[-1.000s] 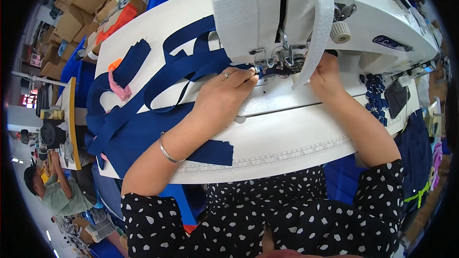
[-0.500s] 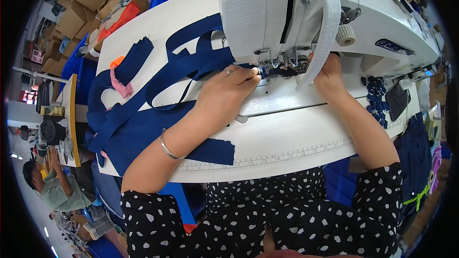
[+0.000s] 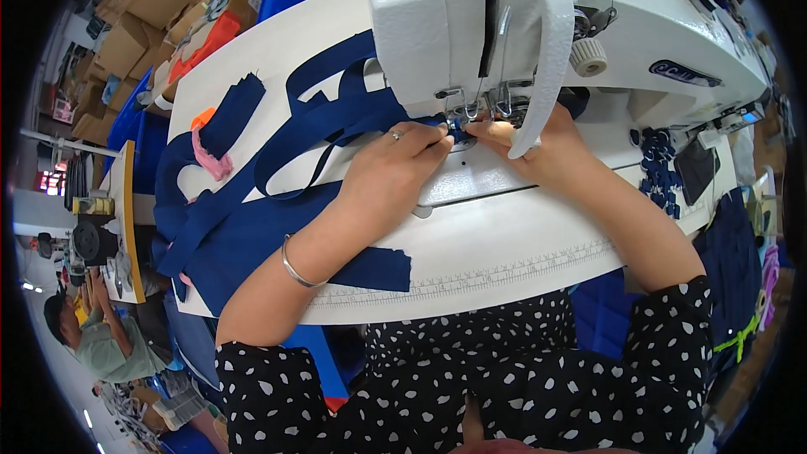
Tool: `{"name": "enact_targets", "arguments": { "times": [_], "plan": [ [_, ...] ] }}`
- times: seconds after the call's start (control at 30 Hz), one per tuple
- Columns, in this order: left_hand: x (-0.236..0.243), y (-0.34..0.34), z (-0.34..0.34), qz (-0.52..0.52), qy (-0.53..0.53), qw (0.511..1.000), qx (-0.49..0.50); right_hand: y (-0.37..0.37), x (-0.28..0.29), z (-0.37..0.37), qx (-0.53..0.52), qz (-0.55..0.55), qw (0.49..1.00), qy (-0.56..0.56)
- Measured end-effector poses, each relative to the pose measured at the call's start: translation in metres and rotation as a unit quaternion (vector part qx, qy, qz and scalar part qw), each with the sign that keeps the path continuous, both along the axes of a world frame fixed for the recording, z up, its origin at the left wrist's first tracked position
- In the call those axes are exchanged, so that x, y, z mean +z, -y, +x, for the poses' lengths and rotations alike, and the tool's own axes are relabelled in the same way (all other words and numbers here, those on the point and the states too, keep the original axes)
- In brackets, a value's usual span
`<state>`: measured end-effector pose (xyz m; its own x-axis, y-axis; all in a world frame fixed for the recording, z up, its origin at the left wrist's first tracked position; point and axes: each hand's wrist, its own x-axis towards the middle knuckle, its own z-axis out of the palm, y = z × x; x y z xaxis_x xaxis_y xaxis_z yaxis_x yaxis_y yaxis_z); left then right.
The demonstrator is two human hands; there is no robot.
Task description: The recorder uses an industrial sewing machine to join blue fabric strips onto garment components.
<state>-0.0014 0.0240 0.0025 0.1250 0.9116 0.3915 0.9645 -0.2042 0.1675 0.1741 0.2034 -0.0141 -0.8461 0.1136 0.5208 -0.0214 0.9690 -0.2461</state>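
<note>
A white sewing machine (image 3: 412, 42) stands over the table, and a navy fabric strip (image 3: 357, 113) runs in from the left to its presser foot (image 3: 456, 122). My left hand (image 3: 391, 164) pinches the strip just left of the foot, thumb and forefinger together. From the other side my right hand (image 3: 542, 151) reaches in, its fingertips close together beside the foot. Whatever they pinch is too small to make out, and the machine's curved white lever (image 3: 551, 50) covers part of the fingers. Larger navy fabric pieces (image 3: 252, 235) lie under and beside my left forearm.
A pink scrap (image 3: 210, 160) lies among the cloth at left. Small navy pieces (image 3: 660, 170) and a dark pad (image 3: 698, 172) are at the right. A printed ruler (image 3: 471, 279) follows the near table edge. Another person (image 3: 118, 345) works at far left.
My right hand has moved left from behind the curved lever to the presser foot. My left hand stays almost where it was, still pinching the strip.
</note>
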Motion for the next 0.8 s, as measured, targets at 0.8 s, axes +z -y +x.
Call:
{"name": "enact_targets", "arguments": {
  "times": [0.8],
  "plan": [
    [-0.01, -0.012, -0.006, 0.042, 0.081, 0.996, 0.015, -0.004, -0.018, 0.007, -0.17, 0.028, 0.982, 0.071]
  ]
}}
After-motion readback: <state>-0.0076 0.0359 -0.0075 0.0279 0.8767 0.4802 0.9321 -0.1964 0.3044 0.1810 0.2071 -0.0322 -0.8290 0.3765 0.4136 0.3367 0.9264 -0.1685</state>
